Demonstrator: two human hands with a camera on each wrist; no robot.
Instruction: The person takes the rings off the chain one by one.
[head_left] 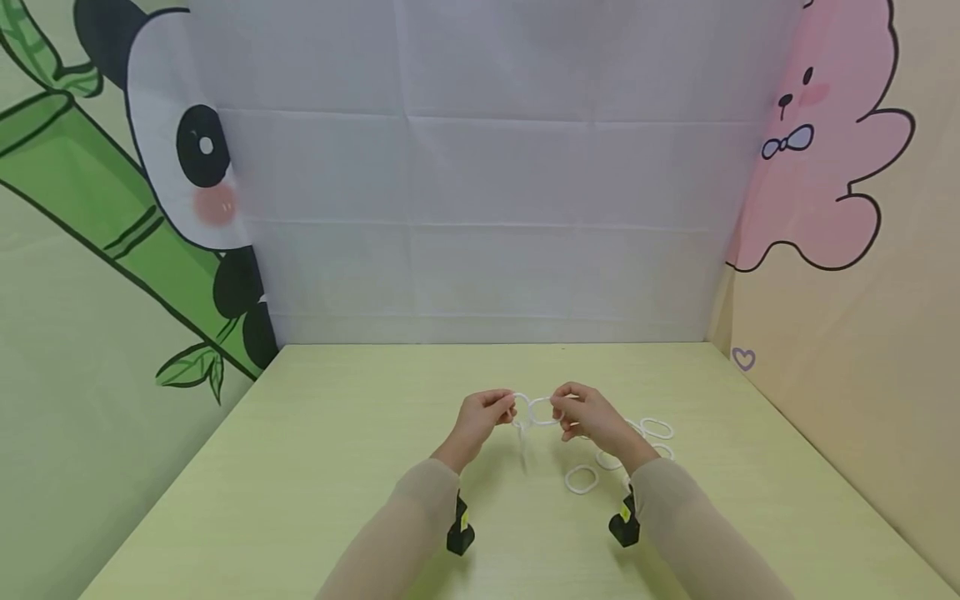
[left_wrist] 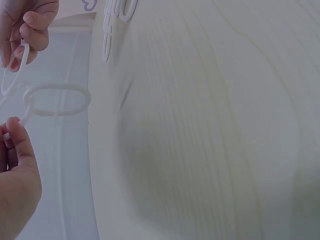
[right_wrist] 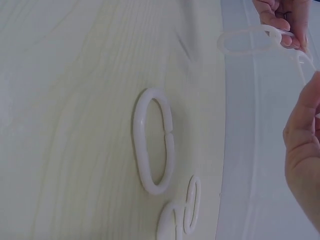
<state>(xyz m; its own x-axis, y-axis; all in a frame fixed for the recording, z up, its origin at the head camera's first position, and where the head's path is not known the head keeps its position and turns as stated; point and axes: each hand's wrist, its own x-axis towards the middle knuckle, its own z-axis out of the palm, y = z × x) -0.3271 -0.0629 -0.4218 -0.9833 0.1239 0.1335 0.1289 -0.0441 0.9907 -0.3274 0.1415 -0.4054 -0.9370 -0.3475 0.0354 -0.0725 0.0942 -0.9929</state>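
My left hand (head_left: 480, 417) pinches a white plastic oval link, and another white link (left_wrist: 87, 97) dangles from it. Facing it, my right hand (head_left: 595, 419) holds a third white link (head_left: 543, 422) between thumb and fingers. The two held links meet between the hands, above the table. In the right wrist view, fingers of the left hand (right_wrist: 285, 22) cover part of its link beside the dangling one (right_wrist: 222, 42). Whether the right hand's link is hooked through the left one, I cannot tell.
Several loose white links lie on the pale wood table (head_left: 360, 467), under and around the right forearm. One link (right_wrist: 140, 140) shows a small gap in its side. A white cloth (head_left: 487, 208) hangs behind the table, and painted walls flank it.
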